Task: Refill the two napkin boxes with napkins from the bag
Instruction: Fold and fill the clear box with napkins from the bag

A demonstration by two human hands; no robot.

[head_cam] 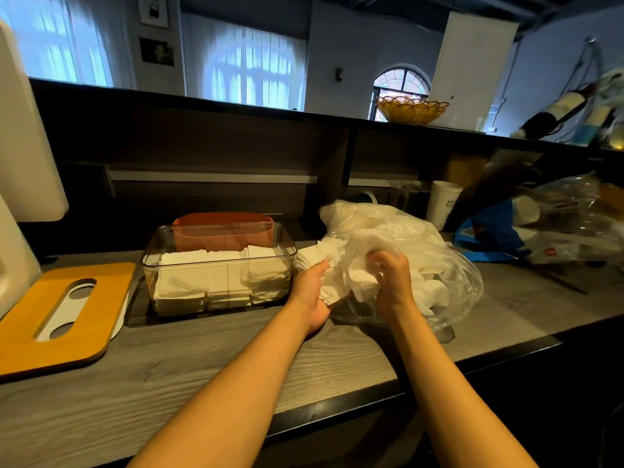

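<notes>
White napkins (341, 282) sit bunched between both hands at the mouth of the plastic bag (422, 251), left hand (314, 292) cupping beneath, right hand (393, 275) curled on top; squaring them first should help them drop flat into the clear box (219, 268) just left

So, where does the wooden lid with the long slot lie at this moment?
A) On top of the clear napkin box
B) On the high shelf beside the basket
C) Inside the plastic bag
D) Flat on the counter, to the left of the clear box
D: the wooden lid lies flat on the counter, left of the clear napkin box, whose top is open and shows napkins inside.
</notes>
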